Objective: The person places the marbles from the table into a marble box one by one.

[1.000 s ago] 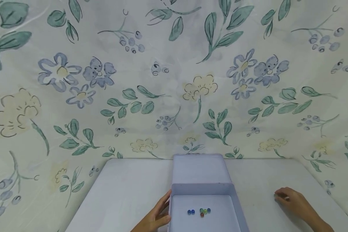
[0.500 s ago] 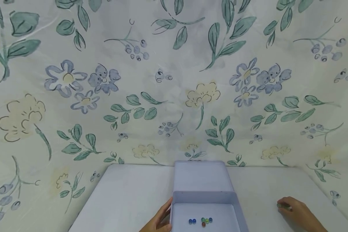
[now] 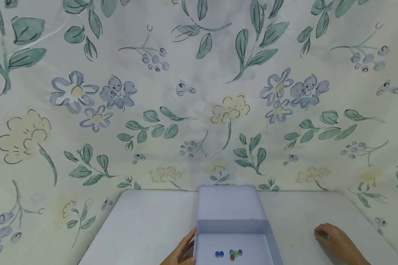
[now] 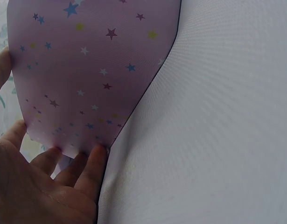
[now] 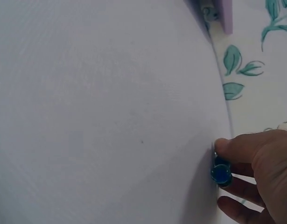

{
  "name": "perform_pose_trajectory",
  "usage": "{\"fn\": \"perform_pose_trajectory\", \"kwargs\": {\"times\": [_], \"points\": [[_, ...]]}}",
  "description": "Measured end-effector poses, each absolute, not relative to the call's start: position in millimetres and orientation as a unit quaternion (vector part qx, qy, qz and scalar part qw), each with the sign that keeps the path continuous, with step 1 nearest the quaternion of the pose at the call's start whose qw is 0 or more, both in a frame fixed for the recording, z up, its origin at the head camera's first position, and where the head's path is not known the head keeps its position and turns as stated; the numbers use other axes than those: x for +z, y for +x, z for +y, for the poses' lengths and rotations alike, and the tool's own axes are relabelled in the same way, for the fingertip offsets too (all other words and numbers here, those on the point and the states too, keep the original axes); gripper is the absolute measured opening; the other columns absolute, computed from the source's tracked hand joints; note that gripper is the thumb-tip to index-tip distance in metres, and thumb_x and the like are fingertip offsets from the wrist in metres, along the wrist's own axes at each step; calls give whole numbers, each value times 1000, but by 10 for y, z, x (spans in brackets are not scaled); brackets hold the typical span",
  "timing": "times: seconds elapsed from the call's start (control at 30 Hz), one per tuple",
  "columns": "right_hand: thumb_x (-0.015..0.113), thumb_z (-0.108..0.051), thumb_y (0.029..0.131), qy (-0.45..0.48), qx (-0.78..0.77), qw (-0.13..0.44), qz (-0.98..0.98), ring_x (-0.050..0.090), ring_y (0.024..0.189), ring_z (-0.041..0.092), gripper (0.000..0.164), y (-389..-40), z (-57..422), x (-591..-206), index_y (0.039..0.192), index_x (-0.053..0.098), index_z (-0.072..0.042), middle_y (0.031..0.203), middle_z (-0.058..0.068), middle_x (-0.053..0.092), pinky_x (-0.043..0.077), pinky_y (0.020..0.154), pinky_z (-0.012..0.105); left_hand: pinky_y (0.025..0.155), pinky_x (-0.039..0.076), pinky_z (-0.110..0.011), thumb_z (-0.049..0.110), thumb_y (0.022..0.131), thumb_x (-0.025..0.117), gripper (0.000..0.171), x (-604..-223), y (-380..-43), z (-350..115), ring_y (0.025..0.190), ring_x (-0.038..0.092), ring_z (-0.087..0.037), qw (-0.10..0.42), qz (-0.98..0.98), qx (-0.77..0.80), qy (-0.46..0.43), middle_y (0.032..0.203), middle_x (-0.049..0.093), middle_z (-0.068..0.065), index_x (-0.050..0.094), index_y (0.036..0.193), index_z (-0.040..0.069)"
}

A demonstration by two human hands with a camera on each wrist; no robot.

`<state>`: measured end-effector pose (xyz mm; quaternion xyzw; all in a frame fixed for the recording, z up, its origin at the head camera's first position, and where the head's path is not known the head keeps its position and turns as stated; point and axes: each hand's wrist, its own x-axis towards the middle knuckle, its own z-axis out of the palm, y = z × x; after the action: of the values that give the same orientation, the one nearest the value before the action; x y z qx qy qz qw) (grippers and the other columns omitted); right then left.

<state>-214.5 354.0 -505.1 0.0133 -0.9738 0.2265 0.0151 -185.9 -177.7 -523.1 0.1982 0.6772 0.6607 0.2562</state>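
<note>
A pale lilac box [image 3: 232,226] stands on the white table, its bottom cut off by the frame. Several glass marbles [image 3: 236,253] lie inside: two blue ones on the left, a green, yellow-green, blue and brown cluster on the right. My left hand [image 3: 180,252] rests with extended fingers against the box's left outer wall; the left wrist view shows its fingertips [image 4: 97,154] at the edge of the star-printed side [image 4: 87,70]. Right of the box, my right hand [image 3: 338,241] holds marbles near the tabletop. A blue glass marble [image 5: 221,173] shows between its thumb and fingers.
A flat lilac lid or panel [image 3: 230,202] extends behind the box toward the back edge. The white table [image 3: 146,224] spreads to both sides. A cloth printed with flowers and leaves [image 3: 192,110] hangs around its back and sides.
The head view tilted up slightly, so everything sits lower in it. My right hand's fingers shifted a little, and a green marble shows at its fingertips. The left hand stays at the box.
</note>
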Motion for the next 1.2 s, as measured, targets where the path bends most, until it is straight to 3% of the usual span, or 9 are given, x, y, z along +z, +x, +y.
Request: {"fn": "perform_pose_trajectory", "kwargs": {"times": [0.23,0.5,0.87,1.2], "points": [[73,-4,85,2,221,10,-975,68,87,27,11,-2115,3515,-5023,95,70,-1,89,3,70,56,81,48,98,38,-77,43,99,50,86,-5198,-1823,-1767,140,8,-70,267,672,665,185,162,-12,-34,-2,162,16],[73,-4,84,17,214,24,-976,67,84,22,10,-2109,3504,-4990,94,70,-4,87,0,69,57,80,45,100,35,-78,43,100,52,84,-5137,-1786,-1745,143,4,-67,251,690,655,181,163,-8,-33,2,162,17],[74,-4,84,20,215,33,-976,68,84,24,11,-2116,3511,-5002,94,70,-1,87,2,71,57,80,46,98,39,-76,44,99,52,83,-5131,-1795,-1763,143,4,-66,265,678,664,169,164,-9,-31,2,162,23],[72,1,85,39,198,63,-977,68,87,29,10,-2123,3460,-4888,94,71,-1,88,5,71,57,80,49,100,38,-76,41,99,53,84,-5155,-1803,-1774,143,0,-66,264,675,665,180,163,-10,-32,2,162,20]]}}
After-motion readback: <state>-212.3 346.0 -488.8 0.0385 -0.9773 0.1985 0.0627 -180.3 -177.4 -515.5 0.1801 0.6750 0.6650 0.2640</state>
